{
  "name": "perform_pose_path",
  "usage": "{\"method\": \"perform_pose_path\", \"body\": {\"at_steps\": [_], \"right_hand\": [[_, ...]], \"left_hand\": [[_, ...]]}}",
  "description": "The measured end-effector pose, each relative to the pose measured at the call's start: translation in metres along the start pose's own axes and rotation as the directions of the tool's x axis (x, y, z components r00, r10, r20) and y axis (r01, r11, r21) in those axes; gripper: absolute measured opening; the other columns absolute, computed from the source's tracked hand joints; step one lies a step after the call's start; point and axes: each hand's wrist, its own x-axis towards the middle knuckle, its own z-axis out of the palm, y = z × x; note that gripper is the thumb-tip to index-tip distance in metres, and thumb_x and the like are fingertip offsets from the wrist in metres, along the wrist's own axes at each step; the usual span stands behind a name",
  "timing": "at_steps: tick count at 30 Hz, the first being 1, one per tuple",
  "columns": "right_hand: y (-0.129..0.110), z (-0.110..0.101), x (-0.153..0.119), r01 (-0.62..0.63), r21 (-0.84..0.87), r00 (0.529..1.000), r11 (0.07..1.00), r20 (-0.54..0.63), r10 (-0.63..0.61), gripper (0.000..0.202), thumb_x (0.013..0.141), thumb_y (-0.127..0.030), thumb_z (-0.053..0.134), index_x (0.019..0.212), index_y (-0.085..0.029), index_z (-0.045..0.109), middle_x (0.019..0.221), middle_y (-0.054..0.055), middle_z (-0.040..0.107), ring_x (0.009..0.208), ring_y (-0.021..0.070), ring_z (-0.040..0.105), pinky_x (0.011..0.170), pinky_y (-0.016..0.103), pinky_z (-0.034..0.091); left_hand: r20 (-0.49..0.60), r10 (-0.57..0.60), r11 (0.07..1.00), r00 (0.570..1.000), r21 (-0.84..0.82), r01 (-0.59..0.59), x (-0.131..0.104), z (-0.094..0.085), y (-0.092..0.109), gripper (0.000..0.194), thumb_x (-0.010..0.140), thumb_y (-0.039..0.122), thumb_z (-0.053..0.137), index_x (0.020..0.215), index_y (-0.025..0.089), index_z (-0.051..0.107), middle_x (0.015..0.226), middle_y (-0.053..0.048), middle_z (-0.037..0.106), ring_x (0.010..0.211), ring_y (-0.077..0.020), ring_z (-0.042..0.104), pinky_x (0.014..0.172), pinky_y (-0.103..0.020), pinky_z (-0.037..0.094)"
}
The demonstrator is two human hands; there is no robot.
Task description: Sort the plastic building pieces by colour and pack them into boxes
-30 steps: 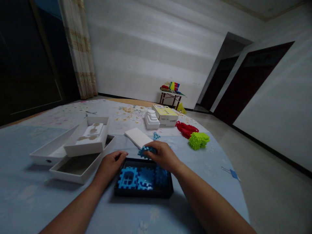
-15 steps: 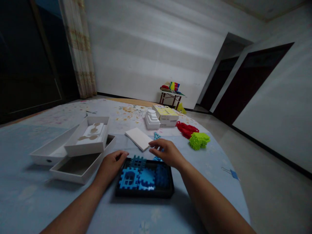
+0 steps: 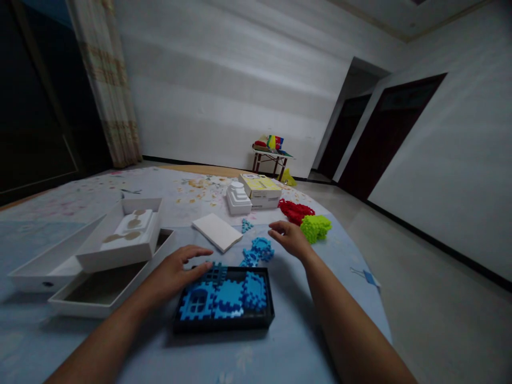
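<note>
A black tray-like box [image 3: 224, 326] lies before me with several blue interlocking plastic pieces [image 3: 229, 296] inside, one with a window-like grid. My left hand [image 3: 178, 271] is over its back left corner, thumb and fingers apart; the thumb reaches over a grid-like blue piece [image 3: 217, 273], and I cannot tell whether it touches. My right hand [image 3: 292, 240] hovers beyond the box's right side, fingers spread and nothing visible in them. Gear-edged blue pieces [image 3: 260, 249] lie on the cloth left of it, with a small blue triangular piece [image 3: 247, 225] farther back.
White open boxes [image 3: 120, 261] are stacked at the left. A flat white slab [image 3: 217, 232] lies behind the black box. Farther back are a stepped white object [image 3: 239, 199] and a yellow-white carton [image 3: 262, 192]. Red [image 3: 296, 212] and lime-green piles [image 3: 316, 228] sit at the right.
My right hand has moved right, away from over the blue pieces behind the box, which now show more. My left hand's fingers have spread over the box's corner. The view has shifted.
</note>
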Motion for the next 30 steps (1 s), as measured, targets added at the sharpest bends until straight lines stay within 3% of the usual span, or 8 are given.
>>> {"method": "perform_pose_path", "body": {"at_steps": [3,8,13,17,22,26,28,30], "right_hand": [[0.014,0.004,0.000,-0.051,-0.071,0.994,0.996,0.090,0.058,0.034,0.077,-0.034,0.061,0.105,-0.017,0.065,0.095,0.007,0.069,0.083,0.0174,0.062,0.077,0.030,0.047],[0.014,0.017,-0.006,0.013,-0.133,0.965,0.991,0.260,0.023,0.049,0.069,-0.034,0.070,0.114,-0.019,0.062,0.113,0.009,0.062,0.102,0.0214,0.057,0.091,0.033,0.042],[0.013,0.020,-0.004,0.029,-0.131,0.959,0.991,0.284,0.010,0.042,0.071,-0.024,0.068,0.112,-0.015,0.063,0.109,0.010,0.061,0.098,0.0217,0.057,0.091,0.034,0.041],[0.004,0.004,-0.005,0.056,0.009,0.950,0.998,0.306,-0.056,0.053,0.067,-0.027,0.073,0.118,-0.020,0.059,0.111,0.009,0.058,0.098,0.0205,0.055,0.085,0.033,0.044],[-0.042,-0.019,-0.019,0.190,0.225,0.822,0.956,0.496,-0.280,0.064,0.063,-0.037,0.077,0.123,-0.028,0.054,0.112,0.005,0.053,0.096,0.0179,0.054,0.083,0.030,0.045],[-0.074,-0.013,-0.032,0.276,0.247,0.718,0.929,0.589,-0.370,0.071,0.062,-0.044,0.077,0.126,-0.031,0.051,0.115,0.004,0.051,0.101,0.0189,0.053,0.089,0.030,0.043],[-0.080,-0.007,-0.035,0.285,0.239,0.689,0.928,0.622,-0.371,0.076,0.059,-0.046,0.078,0.128,-0.032,0.049,0.118,0.004,0.051,0.102,0.0197,0.053,0.090,0.030,0.043],[-0.080,-0.004,-0.036,0.273,0.245,0.698,0.930,0.615,-0.367,0.075,0.060,-0.047,0.077,0.128,-0.030,0.049,0.119,0.005,0.051,0.101,0.0193,0.054,0.088,0.030,0.044]], "left_hand": [[0.094,0.034,0.999,0.995,0.015,-0.035,0.001,0.002,0.001,0.033,0.064,0.047,0.063,0.088,0.026,0.073,0.097,-0.007,0.070,0.093,-0.0260,0.062,0.078,-0.034,0.048],[0.130,0.059,0.996,0.990,0.053,-0.067,0.002,0.002,0.003,0.027,0.066,0.044,0.060,0.080,0.023,0.072,0.088,-0.005,0.071,0.085,-0.0249,0.062,0.080,-0.034,0.047],[0.149,0.058,0.996,0.987,0.054,-0.067,0.002,-0.003,0.006,0.027,0.068,0.041,0.060,0.083,0.022,0.070,0.093,-0.006,0.070,0.090,-0.0250,0.061,0.084,-0.035,0.045],[0.137,0.077,0.996,0.988,0.044,-0.084,0.001,-0.007,0.002,0.023,0.070,0.037,0.060,0.086,0.023,0.069,0.097,-0.005,0.069,0.094,-0.0234,0.060,0.087,-0.035,0.042],[0.155,0.051,0.994,0.987,0.084,-0.064,0.002,-0.004,-0.009,0.021,0.070,0.034,0.060,0.088,0.024,0.067,0.100,-0.004,0.068,0.095,-0.0230,0.059,0.085,-0.034,0.042],[0.159,0.037,0.994,0.987,0.092,-0.053,0.004,-0.003,-0.013,0.023,0.069,0.034,0.061,0.088,0.023,0.068,0.099,-0.004,0.069,0.096,-0.0238,0.059,0.084,-0.034,0.042],[0.169,0.034,0.994,0.985,0.096,-0.051,0.003,-0.005,-0.011,0.025,0.069,0.036,0.061,0.089,0.023,0.068,0.098,-0.004,0.069,0.094,-0.0238,0.059,0.083,-0.034,0.043],[0.175,0.026,0.994,0.984,0.099,-0.044,0.003,-0.008,-0.007,0.028,0.070,0.040,0.061,0.091,0.024,0.069,0.098,-0.004,0.069,0.093,-0.0237,0.060,0.081,-0.034,0.043]]}}
